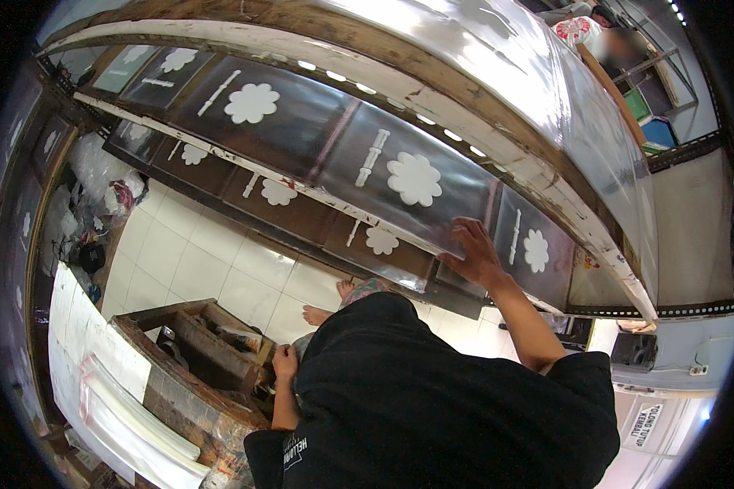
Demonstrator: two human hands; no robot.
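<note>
My right hand (475, 254) reaches out with fingers spread at the near edge of a dark panel (342, 175) covered in glossy clear film. On that panel lie a white flower shape (414, 178) and a white stick shape (373, 158). To its right is another panel with a smaller white flower (536, 251). My left hand (285, 363) hangs low beside a worn wooden cart (212, 371), its fingers curled in. Whether it grips anything there is hidden.
A lower tier carries more panels with white flowers (279, 192). Overhead runs a wooden beam (432, 81) under clear sheeting. Plastic bags (106, 175) pile at the left. White sheets (139, 416) rest on the cart. Another person (583, 31) is at the far right.
</note>
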